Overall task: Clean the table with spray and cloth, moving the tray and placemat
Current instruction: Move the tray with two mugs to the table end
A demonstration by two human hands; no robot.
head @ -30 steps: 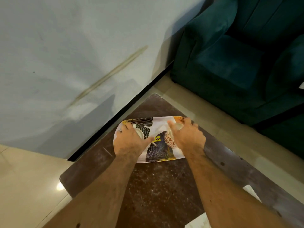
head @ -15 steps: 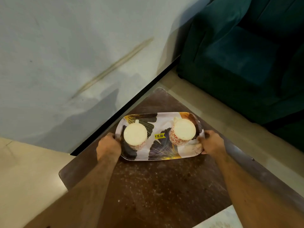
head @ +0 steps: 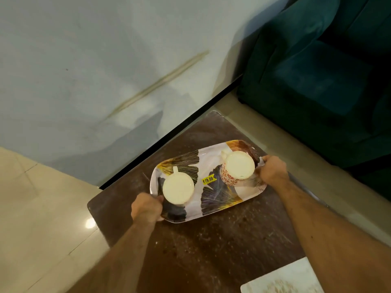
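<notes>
**Tray gripped at both ends, two cups aboard**

Both hands on the tray (head: 213, 187) now. Left hand (head: 146, 207) curled round the near-left end, right hand (head: 273, 171) clamped on the far-right end, fingers wrapped over the rim. Tray sitting toward the far corner of the dark counter (head: 222, 246), its left end seeming to ride a touch lower than the right; whether fully clear of the surface, hard to tell.

On the tray: one pale cup (head: 178, 188) just beside the left hand, handle pointing away, and a second cup with a red pattern (head: 238, 171) hard up against the right hand. Yellow price sticker (head: 208, 179) between the two cups. Pale placemat (head: 281, 280) well to the near right of the tray, at the counter's edge, only a corner in view. Teal sofa (head: 317, 81) beyond the tray, across a strip of floor (head: 42, 208). No spray or cloth in sight.

Step in hand, by the look of it: shifting the tray off so the counter can be wiped. Best done level — lifting both ends together, no tipping toward the lower left, since loose cups will slide or topple. Slow and steady, thumbs kept on the rim and clear of the cups. Setting down flat, one edge first, somewhere off the patch to be cleaned.
</notes>
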